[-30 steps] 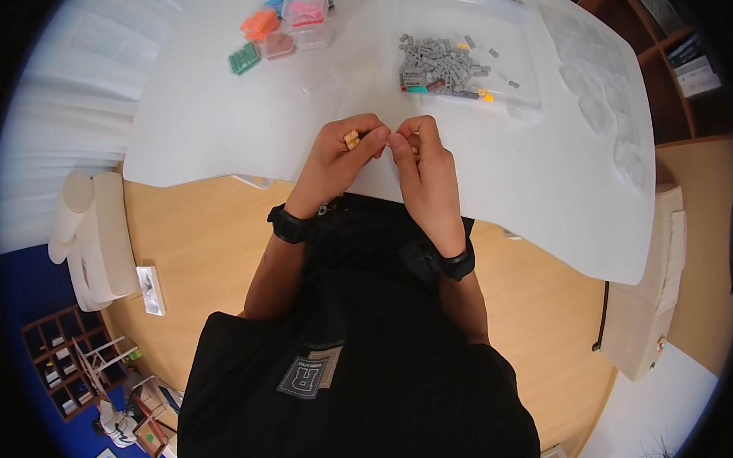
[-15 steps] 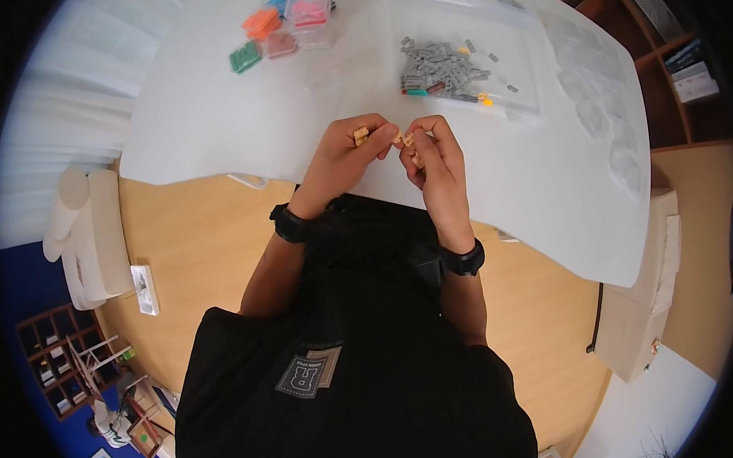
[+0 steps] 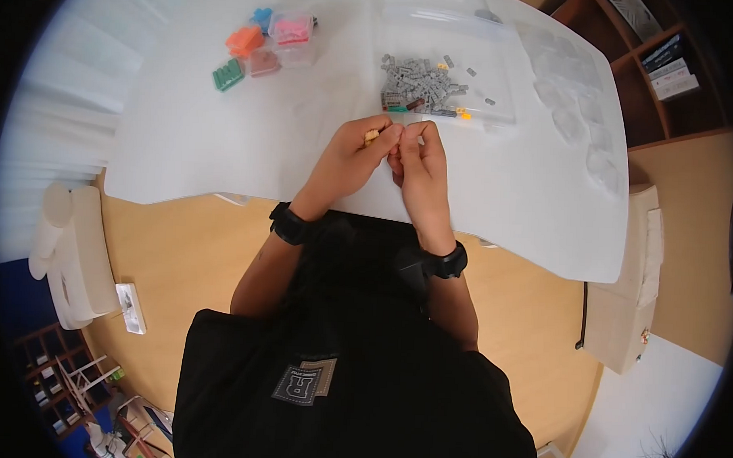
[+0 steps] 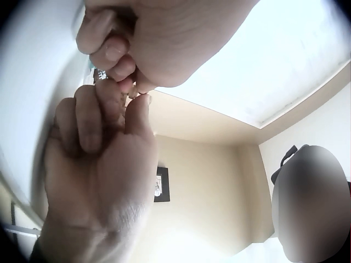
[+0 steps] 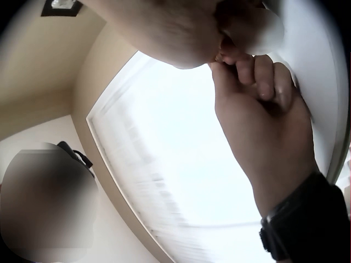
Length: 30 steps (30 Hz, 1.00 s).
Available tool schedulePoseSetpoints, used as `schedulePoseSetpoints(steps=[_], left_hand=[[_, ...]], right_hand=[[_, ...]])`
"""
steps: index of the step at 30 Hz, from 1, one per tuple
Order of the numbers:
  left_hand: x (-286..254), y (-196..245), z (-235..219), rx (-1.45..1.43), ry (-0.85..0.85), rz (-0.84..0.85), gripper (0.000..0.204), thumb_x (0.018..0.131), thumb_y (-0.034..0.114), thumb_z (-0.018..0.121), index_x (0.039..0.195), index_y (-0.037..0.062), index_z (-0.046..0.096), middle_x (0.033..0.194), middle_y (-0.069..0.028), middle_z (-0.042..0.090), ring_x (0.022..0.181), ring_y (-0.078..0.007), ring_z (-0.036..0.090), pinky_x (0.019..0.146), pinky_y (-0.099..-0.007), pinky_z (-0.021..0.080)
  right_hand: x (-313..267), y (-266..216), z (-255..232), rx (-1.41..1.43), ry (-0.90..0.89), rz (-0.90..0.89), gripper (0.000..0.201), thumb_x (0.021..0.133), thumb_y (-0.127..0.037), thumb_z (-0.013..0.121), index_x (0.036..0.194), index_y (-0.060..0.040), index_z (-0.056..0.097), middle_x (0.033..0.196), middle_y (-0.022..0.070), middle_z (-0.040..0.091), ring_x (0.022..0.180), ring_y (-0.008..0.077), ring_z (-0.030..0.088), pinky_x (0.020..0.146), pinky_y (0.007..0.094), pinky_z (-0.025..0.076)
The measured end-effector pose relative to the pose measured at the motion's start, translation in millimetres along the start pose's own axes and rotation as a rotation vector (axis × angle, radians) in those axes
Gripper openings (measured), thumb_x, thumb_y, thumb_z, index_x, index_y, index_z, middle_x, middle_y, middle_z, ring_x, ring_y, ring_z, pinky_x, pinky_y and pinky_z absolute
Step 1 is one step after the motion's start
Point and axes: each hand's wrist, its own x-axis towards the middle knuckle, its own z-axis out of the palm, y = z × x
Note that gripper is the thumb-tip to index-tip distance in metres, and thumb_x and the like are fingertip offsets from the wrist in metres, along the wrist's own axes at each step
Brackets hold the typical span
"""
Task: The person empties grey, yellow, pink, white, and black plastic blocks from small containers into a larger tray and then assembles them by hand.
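Left hand (image 3: 345, 161) curled round a tan piece (image 3: 372, 137), which shows between its fingers, above the near part of the table (image 3: 192, 150). Right hand (image 3: 422, 173) meets it, thumb tips together, pinching small tan bits (image 4: 133, 92) best seen from the left wrist; fingers hide most of them, so their shape cannot be told.

Beyond the hands: clear tray (image 3: 492, 56) with a heap of grey bricks (image 3: 420, 81), a few orange-yellow bricks (image 3: 464, 114) at its front edge. In the head view the left fingertips reach just below the tray's front corner. Far left, a cluster of small boxes: green box (image 3: 227, 75), orange box (image 3: 244, 41), pink box (image 3: 293, 31). Right: clear packaging (image 3: 570, 123); past the table, a shelf (image 3: 642, 89) with books (image 3: 676, 78).

Against half a second ago: hands closer together, tan bits then exposed between the fingertips now mostly covered; tray and boxes sit lower and further left in view.

Writing: shirt patch (image 3: 300, 384) bears a large R; its smaller line is too fine to read. Book spines illegible.
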Motion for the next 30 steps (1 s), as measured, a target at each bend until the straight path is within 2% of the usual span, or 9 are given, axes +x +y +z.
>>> schedulePoseSetpoints(steps=[3, 5, 8, 12, 14, 16, 17, 27, 30], left_hand=[[-5.5, -8.8, 2.4, -0.019, 0.054, -0.014, 0.03, 0.096, 0.02, 0.049, 0.077, -0.003, 0.053, 0.063, -0.0038, 0.053, 0.061, -0.0074, 0.045, 0.056, -0.0248, 0.039], [-8.1, -9.1, 1.7, -0.048, 0.069, 0.022, 0.031, 0.097, 0.025, 0.048, 0.074, 0.0036, 0.052, 0.058, 0.0052, 0.04, 0.053, -0.0024, 0.034, 0.047, -0.0205, 0.027], [-9.2, -4.9, -1.8, -0.074, 0.062, -0.039, 0.032, 0.097, 0.026, 0.049, 0.074, 0.0039, 0.053, 0.058, 0.0059, 0.039, 0.052, -0.0022, 0.033, 0.046, -0.0201, 0.026], [-10.0, -6.5, -1.4, -0.146, 0.054, -0.008, 0.032, 0.097, 0.026, 0.049, 0.074, 0.0042, 0.053, 0.058, 0.0061, 0.039, 0.052, -0.0021, 0.033, 0.045, -0.0199, 0.025], [-9.6, -5.5, -2.2, -0.16, 0.053, -0.062, 0.031, 0.096, 0.02, 0.047, 0.076, -0.0019, 0.055, 0.064, -0.0005, 0.055, 0.063, -0.0057, 0.048, 0.057, -0.023, 0.039], [-8.7, -3.1, 0.4, -0.181, 0.056, -0.026, 0.032, 0.097, 0.023, 0.048, 0.072, 0.0022, 0.052, 0.061, 0.0027, 0.047, 0.058, -0.0037, 0.04, 0.052, -0.0216, 0.033], [-8.7, -2.2, 1.6, -0.196, 0.053, 0.006, 0.034, 0.097, 0.026, 0.048, 0.069, 0.0063, 0.05, 0.058, 0.006, 0.039, 0.054, -0.0017, 0.033, 0.048, -0.0202, 0.026], [-9.6, -1.2, 1.8, -0.214, 0.021, 0.015, 0.036, 0.097, 0.026, 0.048, 0.066, 0.0067, 0.046, 0.058, 0.0054, 0.039, 0.055, -0.0023, 0.034, 0.049, -0.021, 0.027], [-9.2, -2.4, 1.8, -0.163, 0.068, 0.005, 0.037, 0.097, 0.027, 0.047, 0.067, 0.0065, 0.047, 0.058, 0.0055, 0.039, 0.054, -0.0026, 0.034, 0.048, -0.021, 0.027]], right_hand=[[-1.5, 5.5, 4.0, -0.166, 0.027, -0.105, 0.024, 0.1, -0.025, 0.042, 0.091, -0.0032, 0.042, 0.064, 0.007, 0.054, 0.055, 0.0122, 0.05, 0.051, 0.026, 0.04], [-1.9, 6.5, 6.3, -0.248, 0.038, -0.131, 0.024, 0.1, -0.025, 0.041, 0.091, -0.0021, 0.041, 0.065, 0.0104, 0.056, 0.056, 0.0154, 0.053, 0.053, 0.0285, 0.042], [-3.0, 3.6, 10.1, -0.325, 0.04, -0.155, 0.023, 0.1, -0.023, 0.04, 0.092, -0.0013, 0.041, 0.067, 0.0159, 0.058, 0.059, 0.0206, 0.057, 0.056, 0.0321, 0.045], [-3.0, -1.0, 12.9, -0.213, 0.073, -0.083, 0.022, 0.1, -0.022, 0.04, 0.09, -0.003, 0.042, 0.063, 0.0065, 0.053, 0.054, 0.0114, 0.048, 0.051, 0.0255, 0.04], [-1.6, -6.7, 11.8, -0.123, 0.067, -0.021, 0.022, 0.101, -0.023, 0.04, 0.089, -0.0039, 0.042, 0.062, 0.0026, 0.05, 0.052, 0.0077, 0.044, 0.049, 0.0228, 0.037], [-1.2, -12.6, 11.0, 0.029, 0.017, 0.066, 0.024, 0.101, -0.024, 0.038, 0.087, -0.0063, 0.043, 0.061, -0.0029, 0.043, 0.051, 0.0029, 0.034, 0.046, 0.0191, 0.029], [-1.3, -12.8, 10.9, 0.01, 0.004, 0.051, 0.025, 0.102, -0.026, 0.036, 0.086, -0.0076, 0.043, 0.06, -0.0029, 0.041, 0.05, 0.0027, 0.031, 0.045, 0.0192, 0.026], [-1.5, -9.5, 3.8, -0.034, -0.064, 0.017, 0.024, 0.102, -0.025, 0.037, 0.086, -0.0082, 0.043, 0.06, -0.0018, 0.043, 0.05, 0.003, 0.032, 0.045, 0.0191, 0.026], [2.8, -22.3, -4.1, 0.281, -0.08, 0.16, 0.021, 0.101, -0.024, 0.039, 0.086, -0.009, 0.044, 0.06, 0.0005, 0.044, 0.049, 0.0047, 0.033, 0.044, 0.0194, 0.026]])
